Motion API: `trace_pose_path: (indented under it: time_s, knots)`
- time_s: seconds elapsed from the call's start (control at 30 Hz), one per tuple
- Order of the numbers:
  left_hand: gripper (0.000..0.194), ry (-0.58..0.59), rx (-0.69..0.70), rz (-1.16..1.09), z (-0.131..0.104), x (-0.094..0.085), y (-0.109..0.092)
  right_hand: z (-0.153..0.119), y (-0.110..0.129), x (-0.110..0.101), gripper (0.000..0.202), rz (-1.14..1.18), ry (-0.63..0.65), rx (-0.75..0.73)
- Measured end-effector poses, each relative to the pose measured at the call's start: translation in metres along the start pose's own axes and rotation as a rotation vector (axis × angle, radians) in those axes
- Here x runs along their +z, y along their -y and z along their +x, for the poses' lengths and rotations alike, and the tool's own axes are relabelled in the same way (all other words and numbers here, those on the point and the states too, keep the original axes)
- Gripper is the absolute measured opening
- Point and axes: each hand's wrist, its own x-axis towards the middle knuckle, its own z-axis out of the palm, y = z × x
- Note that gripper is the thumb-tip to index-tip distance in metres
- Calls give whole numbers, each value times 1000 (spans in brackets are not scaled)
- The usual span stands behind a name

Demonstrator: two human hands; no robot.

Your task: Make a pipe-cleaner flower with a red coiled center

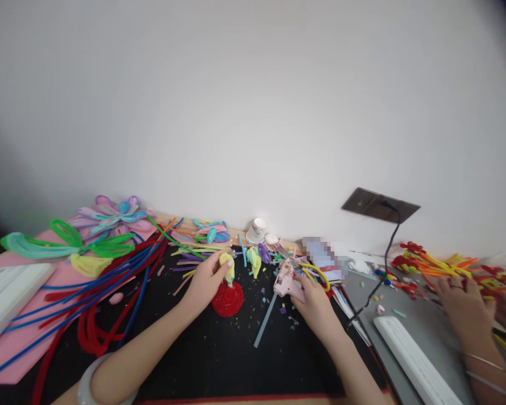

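Left hand: (208, 281) fingers and thumb pinched narrow, holding the yellow piece.
Yellow piece: (226, 265) small, fuzzy, upright at the left hand's fingertips; bluish bit low down.
Yellow piece handling: likely very light, soft, bendy, easily squashed, not slippery; best taken by light pinch at the side, loops left uncrushed.
Red coil: (227, 301) flat fuzzy round lying on the black mat (194, 360), just below the left hand's fingertips; can't tell if yellow piece touches it.
Red coil handling: probably light, flexible, could unwind; safest hold is at the outer rim.
Right hand: (312, 301) wrapped round the handle of the glue gun, finger near trigger; squeeze or no squeeze, can't tell.
Glue gun: (283, 282) pale pink, body left of the right hand, well apart from the left hand.
Glue gun handling: looks stiff, smooth, heavier than the fuzzy bits; tip may be hot, so grip handle only.
Grey-blue strip: (265, 323) slanting, left of and below the right hand; can't tell if joined to gun.
Yellow-green piece: (254, 262) between both hands, beyond them.
White cup: (256, 230) farther beyond both hands.
Co-worker's hand: (466, 304) well right of the right hand.
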Motion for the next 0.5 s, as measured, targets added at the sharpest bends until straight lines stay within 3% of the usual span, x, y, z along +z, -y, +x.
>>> trace_pose_path:
  time_s: [0.1, 0.2, 0.27, 0.37, 0.5]
  knots:
    - [32, 61, 27, -45, -1, 3, 1, 3, 11, -15, 35, 1, -56, 1]
    - [27, 124, 27, -29, -4, 6, 0, 10, 41, -31, 30, 169, -113, -43]
    - [25, 171, 52, 8, -8, 7, -3, 17, 69, -35, 29, 359, -16, -105]
    - [22, 226, 118, 92, -13, 10, -8, 31, 106, -24, 28, 592, 105, -186]
    - [21, 230, 158, 164, -15, 8, -14, 49, 123, -1, 2, 903, 143, -67]
